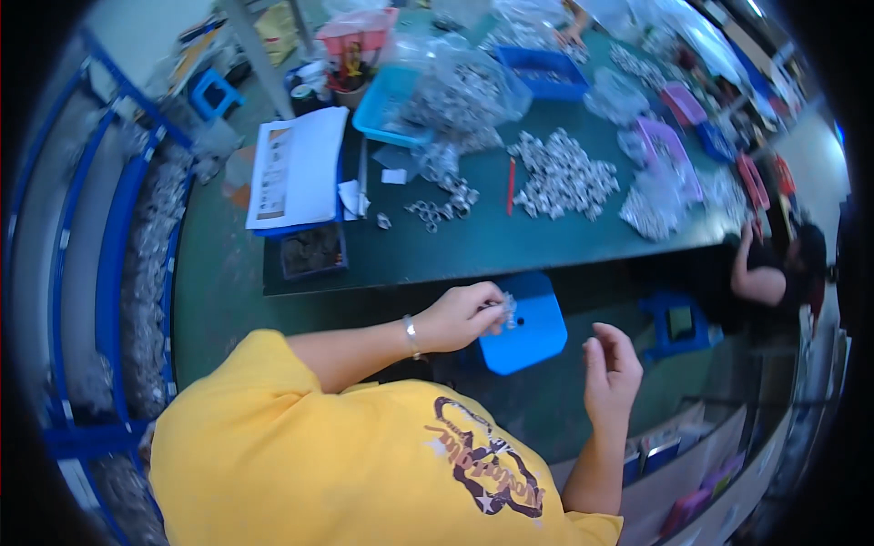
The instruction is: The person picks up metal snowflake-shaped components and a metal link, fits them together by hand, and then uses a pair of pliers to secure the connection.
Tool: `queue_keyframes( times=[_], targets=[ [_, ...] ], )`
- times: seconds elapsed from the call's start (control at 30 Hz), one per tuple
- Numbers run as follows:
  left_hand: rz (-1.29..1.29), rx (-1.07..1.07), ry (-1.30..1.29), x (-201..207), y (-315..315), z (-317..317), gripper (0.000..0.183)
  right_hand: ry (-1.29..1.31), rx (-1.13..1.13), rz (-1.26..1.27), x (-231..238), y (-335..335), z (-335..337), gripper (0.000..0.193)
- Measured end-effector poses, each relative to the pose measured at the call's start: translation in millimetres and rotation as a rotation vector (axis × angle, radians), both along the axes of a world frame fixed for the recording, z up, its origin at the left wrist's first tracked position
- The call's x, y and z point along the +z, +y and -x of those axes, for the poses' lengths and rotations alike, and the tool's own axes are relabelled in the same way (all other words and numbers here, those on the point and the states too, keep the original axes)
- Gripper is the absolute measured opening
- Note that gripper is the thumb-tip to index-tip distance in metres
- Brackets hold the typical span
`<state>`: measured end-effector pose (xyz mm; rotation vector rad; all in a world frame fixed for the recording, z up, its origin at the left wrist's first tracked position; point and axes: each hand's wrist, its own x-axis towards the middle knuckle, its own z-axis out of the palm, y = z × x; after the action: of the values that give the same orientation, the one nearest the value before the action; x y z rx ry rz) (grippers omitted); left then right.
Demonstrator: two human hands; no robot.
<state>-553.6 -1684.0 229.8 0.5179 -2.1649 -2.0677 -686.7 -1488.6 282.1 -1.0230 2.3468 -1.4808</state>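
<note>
The left hand (460, 318) is in front of the person's body, and its grip pinches a small cluster of silvery pieces (509, 310) between thumb and fingers; they are too blurred to count. This cluster is above the blue stool (535, 338), just off the near edge of the counter (428, 262). Whether it touches the stool cannot be told. A bracelet (411, 337) circles the left wrist. The right hand (614, 373) is raised to the right of the stool, apart from it, its grip spread with thumb and fingers loosely curved.

On the dark green counter, a large heap of silvery parts (566, 177) lies right of the middle, with a red pencil (511, 187) just beside its left side. Farther left is a smaller group of parts (443, 209), and left of that a single part (383, 220). At the left end, sheets of paper (296, 168) lie on the far side of an open box (314, 252) with dark contents. Beyond the small group are a light blue tray (366, 116) and a clear bag (464, 98) full of parts; a dark blue tray (546, 84) stands to their right. At the far right, a co-worker (763, 278) sits by the counter.
</note>
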Motion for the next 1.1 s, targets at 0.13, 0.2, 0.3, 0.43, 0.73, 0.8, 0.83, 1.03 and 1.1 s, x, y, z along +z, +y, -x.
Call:
queue_keyframes(
  times=[0.13, 0.2, 0.3, 0.43, 0.73, 0.8, 0.83, 1.03, 1.1],
  targets=[
    [-0.045, 0.305, -0.123, -4, -33, -67, 0.017, 0.123, 0.43, -0.044, 9, -89, -11, 0.011],
    [-0.052, 0.416, -0.161, -3, -52, -90, 0.015, 0.12, 0.587, -0.031, 5, -133, -17, 0.01],
    [-0.104, 0.549, -0.149, -7, -80, -119, 0.014, 0.137, 0.705, -0.12, 0, -200, -24, 0.01],
    [-0.115, 0.664, -0.179, -9, -127, -145, 0.015, 0.227, 0.785, -0.097, -28, -306, -18, 0.011],
    [-0.152, 0.856, 0.033, -23, -189, -191, 0.018, 0.853, 0.784, -0.211, -67, -545, 16, 0.021],
    [-0.135, 0.922, 0.026, -33, -187, -203, 0.016, 1.267, 0.824, -0.268, -73, -596, 19, 0.026],
    [-0.141, 0.944, -0.017, -38, -185, -209, 0.014, 1.271, 0.84, -0.266, -77, -619, 18, 0.026],
    [-0.251, 1.141, 0.091, -44, -164, -220, 0.006, 1.828, 0.813, -0.372, -89, -732, 7, 0.038],
    [-0.353, 1.219, 0.132, -47, -156, -214, 0.01, 1.94, 0.857, -0.385, -90, -752, 5, 0.043]
  ],
)
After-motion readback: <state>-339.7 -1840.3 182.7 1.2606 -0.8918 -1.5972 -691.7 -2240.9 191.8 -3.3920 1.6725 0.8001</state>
